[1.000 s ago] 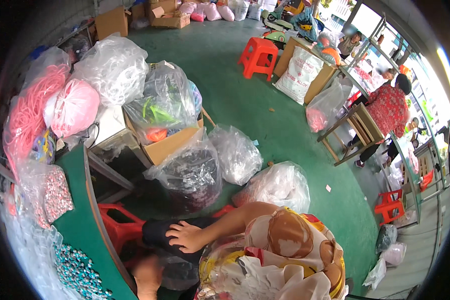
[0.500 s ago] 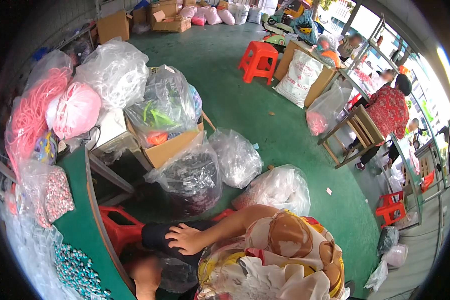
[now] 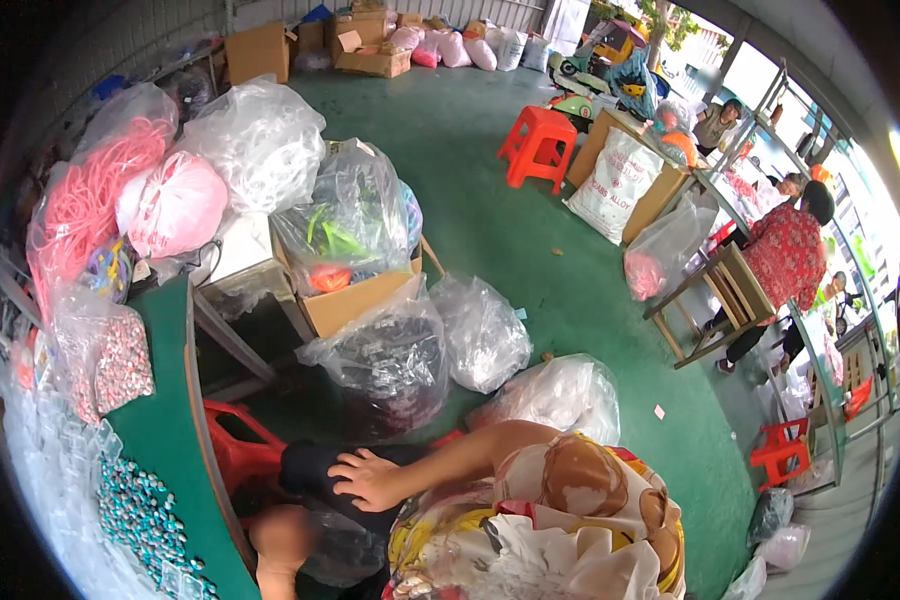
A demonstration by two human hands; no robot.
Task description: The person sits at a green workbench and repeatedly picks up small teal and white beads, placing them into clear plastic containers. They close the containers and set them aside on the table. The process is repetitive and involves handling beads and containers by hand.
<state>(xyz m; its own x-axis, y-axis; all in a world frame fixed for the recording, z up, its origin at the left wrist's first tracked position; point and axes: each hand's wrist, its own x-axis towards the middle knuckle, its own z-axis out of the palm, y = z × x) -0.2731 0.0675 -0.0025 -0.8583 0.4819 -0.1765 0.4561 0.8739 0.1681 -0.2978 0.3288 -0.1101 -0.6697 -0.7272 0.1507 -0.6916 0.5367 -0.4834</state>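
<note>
My right hand (image 3: 365,480) lies flat on my dark-trousered knee (image 3: 310,472), fingers spread, holding nothing. My left hand (image 3: 280,545) is at the edge of the green table (image 3: 170,420); a blur covers its fingers, so I cannot make out whether it holds anything. Small teal and white pieces (image 3: 148,520) lie loose on the table near it. Beyond them are clear plastic pieces (image 3: 45,490) in a heap. A clear bag of small red and white pieces (image 3: 118,372) sits farther along the tabletop.
A red stool (image 3: 238,445) stands beside the table. Stuffed clear bags (image 3: 385,365) and an open carton (image 3: 355,300) sit ahead on the green floor. Another red stool (image 3: 537,148) is farther off. A person in a red patterned top (image 3: 782,255) sits at a workbench on the right.
The view has turned slightly left, so the background sits farther right in the picture. My right hand stays flat on the knee, and my left hand remains by the table edge.
</note>
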